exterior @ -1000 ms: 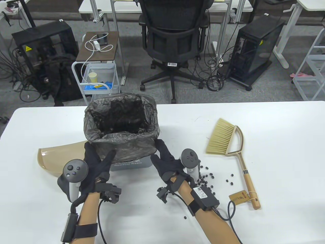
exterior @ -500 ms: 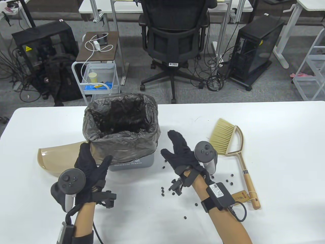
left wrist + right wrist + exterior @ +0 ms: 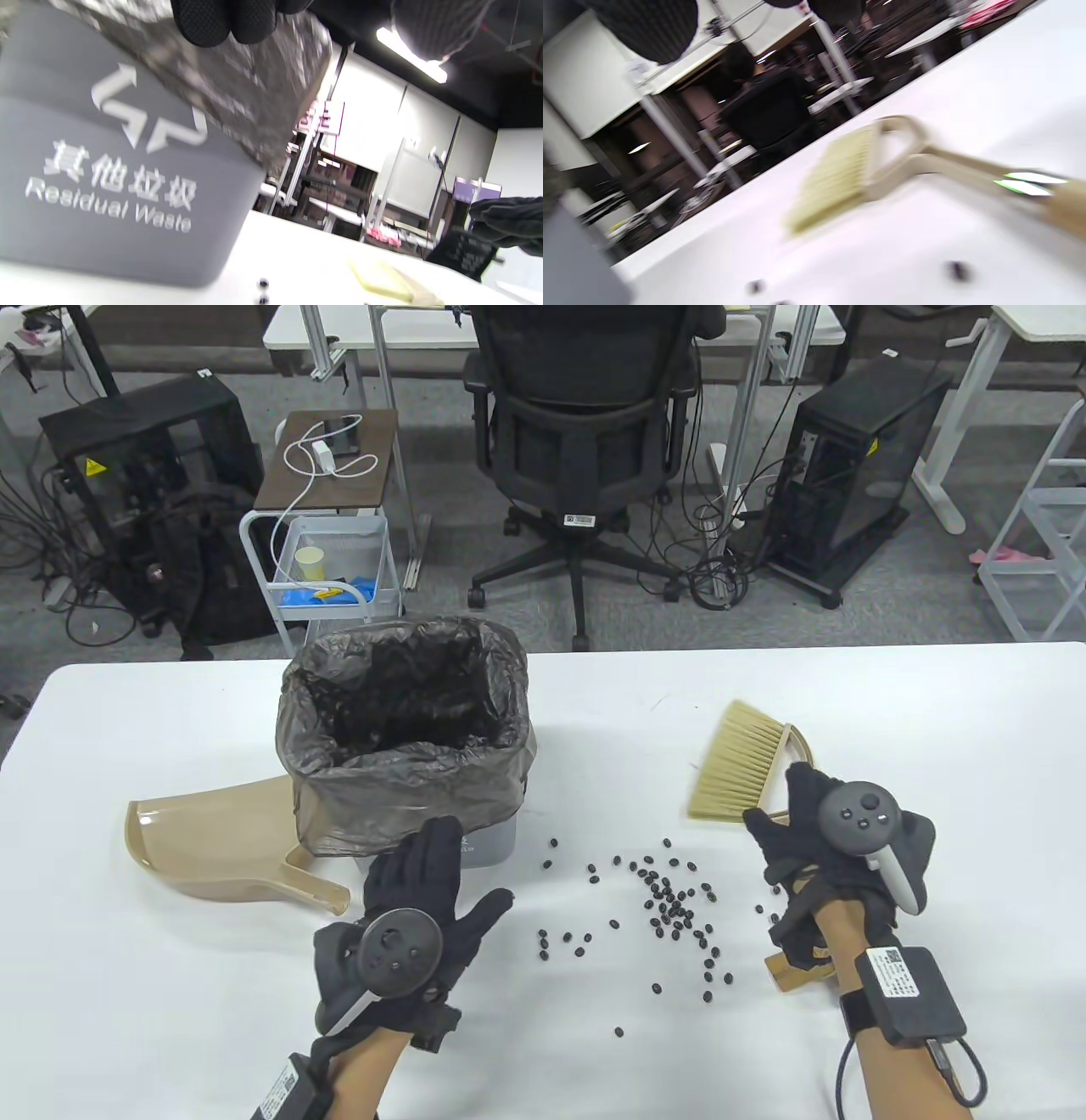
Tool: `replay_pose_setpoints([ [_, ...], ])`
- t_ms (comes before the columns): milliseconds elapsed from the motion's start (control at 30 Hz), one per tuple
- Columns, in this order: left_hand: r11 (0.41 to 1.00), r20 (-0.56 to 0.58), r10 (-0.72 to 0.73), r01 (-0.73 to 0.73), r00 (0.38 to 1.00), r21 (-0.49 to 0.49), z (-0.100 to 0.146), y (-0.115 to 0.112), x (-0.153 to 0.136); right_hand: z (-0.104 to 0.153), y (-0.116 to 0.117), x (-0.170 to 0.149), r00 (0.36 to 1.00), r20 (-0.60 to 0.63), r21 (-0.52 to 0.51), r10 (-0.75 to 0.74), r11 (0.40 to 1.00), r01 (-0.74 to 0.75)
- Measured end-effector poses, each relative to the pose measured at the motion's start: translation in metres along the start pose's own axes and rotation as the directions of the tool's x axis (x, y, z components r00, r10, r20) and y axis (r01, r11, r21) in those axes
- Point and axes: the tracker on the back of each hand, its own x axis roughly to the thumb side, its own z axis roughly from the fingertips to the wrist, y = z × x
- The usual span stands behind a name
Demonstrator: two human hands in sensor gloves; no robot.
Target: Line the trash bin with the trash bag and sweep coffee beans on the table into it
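Observation:
The grey trash bin (image 3: 495,846) stands at the table's left middle, with the grey trash bag (image 3: 407,780) folded over its rim. Coffee beans (image 3: 670,899) lie scattered to its right. A straw-coloured brush (image 3: 742,763) lies right of the beans, its handle partly under my right hand (image 3: 776,802). That hand hovers over the handle with loose fingers; in the right wrist view the brush (image 3: 840,178) lies on the table ungripped. My left hand (image 3: 467,865) is spread flat just in front of the bin. Its fingertips (image 3: 220,21) are close to the bag (image 3: 237,84).
A tan dustpan (image 3: 212,840) lies left of the bin, its handle pointing toward my left hand. A paper tag (image 3: 793,971) lies by the brush handle's end. The table's far edge runs behind the bin, with an office chair (image 3: 585,432) beyond it.
Both hands have left the bag's front fold. My right hand swung right to above the brush handle, uncovering the beans. My left hand shifted right and turned palm down before the bin.

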Motion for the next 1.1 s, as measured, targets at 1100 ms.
replay_pose_setpoints([
  [1100, 0.991, 0.016, -0.126, 0.126, 0.992, -0.047, 0.020, -0.038, -0.011, 0.004, 0.043, -0.053, 0.766, -0.418, 0.215, 0.489, 0.872, -0.439],
])
